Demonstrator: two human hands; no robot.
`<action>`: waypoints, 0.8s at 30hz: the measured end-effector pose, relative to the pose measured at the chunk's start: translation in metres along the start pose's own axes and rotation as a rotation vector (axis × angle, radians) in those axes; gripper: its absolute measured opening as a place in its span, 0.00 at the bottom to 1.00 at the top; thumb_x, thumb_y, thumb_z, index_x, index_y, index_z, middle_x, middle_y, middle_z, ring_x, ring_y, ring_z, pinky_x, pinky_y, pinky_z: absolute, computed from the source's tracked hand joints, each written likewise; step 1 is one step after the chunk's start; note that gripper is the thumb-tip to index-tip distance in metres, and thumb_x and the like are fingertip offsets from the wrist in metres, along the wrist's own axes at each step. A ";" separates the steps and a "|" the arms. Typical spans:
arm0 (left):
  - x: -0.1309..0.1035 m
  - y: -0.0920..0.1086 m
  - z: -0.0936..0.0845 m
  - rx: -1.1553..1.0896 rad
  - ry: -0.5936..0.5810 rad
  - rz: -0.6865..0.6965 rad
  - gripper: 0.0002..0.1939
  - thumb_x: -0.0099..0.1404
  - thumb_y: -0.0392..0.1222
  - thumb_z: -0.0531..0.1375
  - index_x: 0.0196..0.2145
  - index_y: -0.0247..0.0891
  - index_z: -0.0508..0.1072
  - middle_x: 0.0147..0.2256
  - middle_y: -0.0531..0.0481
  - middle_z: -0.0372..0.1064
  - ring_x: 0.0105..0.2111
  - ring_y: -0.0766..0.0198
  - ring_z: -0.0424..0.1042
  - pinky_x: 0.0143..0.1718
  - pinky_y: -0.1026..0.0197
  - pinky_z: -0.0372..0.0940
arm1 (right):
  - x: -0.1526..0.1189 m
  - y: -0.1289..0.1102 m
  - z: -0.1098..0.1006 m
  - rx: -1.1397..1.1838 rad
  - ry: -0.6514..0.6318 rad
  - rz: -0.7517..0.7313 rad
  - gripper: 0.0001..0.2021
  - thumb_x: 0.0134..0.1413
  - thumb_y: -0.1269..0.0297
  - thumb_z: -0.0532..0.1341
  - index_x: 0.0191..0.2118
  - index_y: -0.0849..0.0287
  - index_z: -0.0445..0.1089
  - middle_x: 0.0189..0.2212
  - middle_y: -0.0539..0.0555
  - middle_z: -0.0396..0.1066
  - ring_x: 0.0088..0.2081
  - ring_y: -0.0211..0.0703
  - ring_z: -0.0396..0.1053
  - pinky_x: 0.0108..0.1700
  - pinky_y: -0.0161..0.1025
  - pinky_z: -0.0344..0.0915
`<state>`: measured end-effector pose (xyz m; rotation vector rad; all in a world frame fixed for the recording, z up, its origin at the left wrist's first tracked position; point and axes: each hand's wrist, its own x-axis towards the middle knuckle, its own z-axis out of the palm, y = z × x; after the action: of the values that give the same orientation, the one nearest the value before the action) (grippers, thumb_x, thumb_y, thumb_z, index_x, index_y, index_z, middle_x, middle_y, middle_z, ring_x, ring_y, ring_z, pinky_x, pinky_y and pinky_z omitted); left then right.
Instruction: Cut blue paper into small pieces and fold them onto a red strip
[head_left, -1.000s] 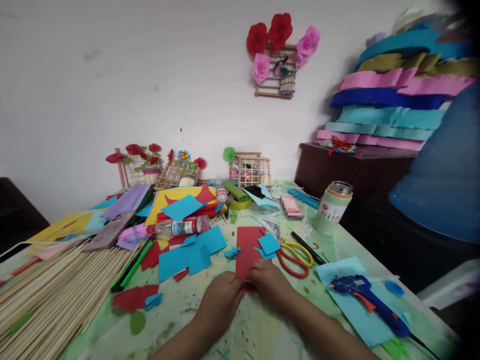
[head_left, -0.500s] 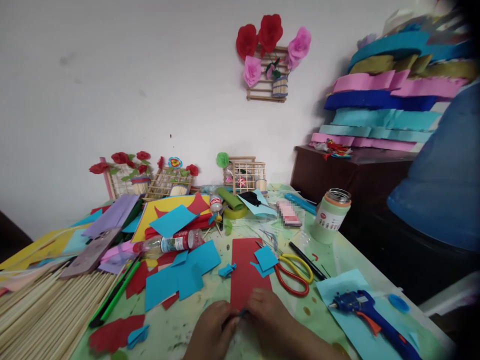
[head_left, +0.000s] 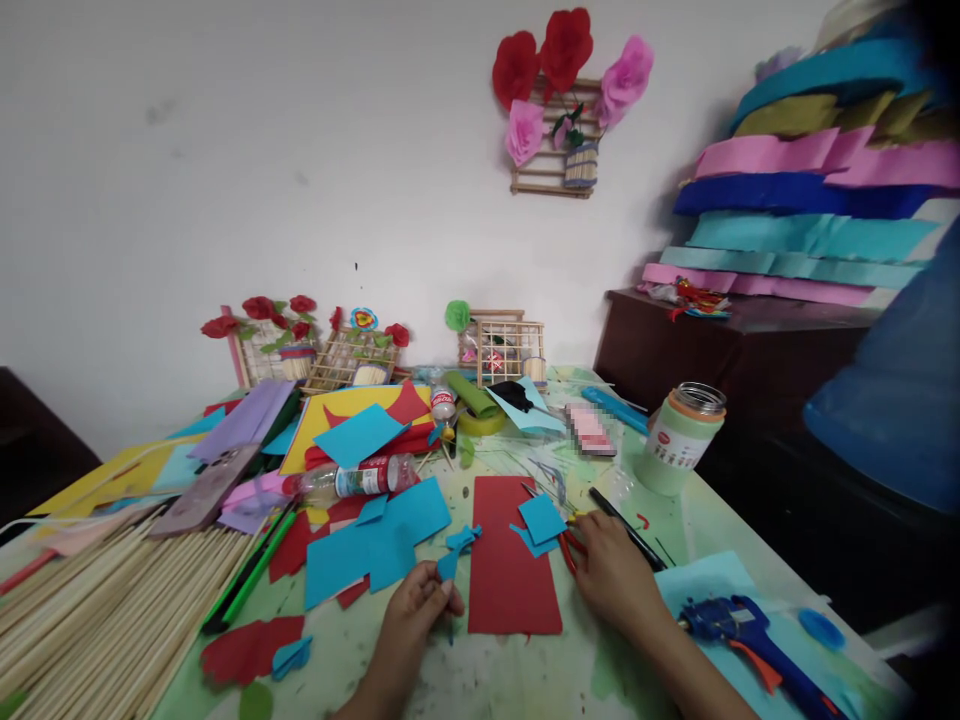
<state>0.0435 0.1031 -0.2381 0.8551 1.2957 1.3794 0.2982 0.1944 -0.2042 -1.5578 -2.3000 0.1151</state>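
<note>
My left hand (head_left: 418, 612) is closed, with a small piece of blue paper (head_left: 448, 566) pinched between thumb and fingers; a thin blue end hangs below them. Over the handles of the scissors (head_left: 568, 552), my right hand (head_left: 611, 562) has its fingers curled, hiding most of the loops. The blades point away, partly under a blue paper square (head_left: 542, 518). Between my hands lies a red paper strip (head_left: 514, 590). A twisted blue paper piece (head_left: 463, 538) rests just beyond my left hand.
A blue glue gun (head_left: 731, 618) lies on light-blue paper at the right, near a green jar (head_left: 679, 445) and a black pen (head_left: 622, 525). Left are thin wooden sticks (head_left: 127, 610), blue sheets (head_left: 352, 560) and a plastic bottle (head_left: 360, 478). Stick frames with paper flowers line the wall.
My hands have parted from their position together at the red strip's near end. The right moved right onto the scissors; the left moved slightly left with the blue paper. The view shifted.
</note>
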 end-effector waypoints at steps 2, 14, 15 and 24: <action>-0.002 0.002 0.001 -0.023 -0.017 -0.014 0.20 0.47 0.56 0.65 0.27 0.36 0.67 0.20 0.50 0.70 0.22 0.65 0.66 0.25 0.65 0.57 | 0.000 0.002 0.001 -0.003 -0.024 0.022 0.11 0.48 0.72 0.54 0.39 0.61 0.66 0.36 0.59 0.67 0.42 0.51 0.65 0.42 0.41 0.58; -0.008 0.019 0.008 -0.206 0.073 -0.092 0.20 0.47 0.52 0.66 0.30 0.35 0.67 0.18 0.53 0.68 0.21 0.68 0.64 0.26 0.66 0.56 | 0.002 0.000 -0.013 0.264 0.004 0.214 0.16 0.42 0.66 0.56 0.41 0.58 0.60 0.37 0.57 0.68 0.34 0.49 0.70 0.33 0.40 0.61; -0.007 0.019 0.008 -0.222 0.079 -0.092 0.20 0.46 0.52 0.66 0.30 0.35 0.67 0.18 0.54 0.68 0.21 0.68 0.64 0.26 0.66 0.56 | 0.002 0.000 -0.012 0.395 0.039 0.250 0.17 0.41 0.64 0.58 0.41 0.58 0.60 0.36 0.56 0.68 0.34 0.48 0.70 0.34 0.41 0.62; -0.006 0.016 0.008 -0.265 0.108 -0.091 0.21 0.45 0.53 0.68 0.28 0.37 0.65 0.16 0.56 0.66 0.20 0.69 0.62 0.25 0.67 0.56 | 0.002 -0.014 0.006 1.222 0.054 0.311 0.33 0.36 0.51 0.66 0.50 0.54 0.57 0.31 0.53 0.69 0.25 0.40 0.68 0.21 0.33 0.61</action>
<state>0.0495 0.1013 -0.2202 0.5420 1.1841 1.5001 0.2834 0.1916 -0.2055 -1.1293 -1.3428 1.2475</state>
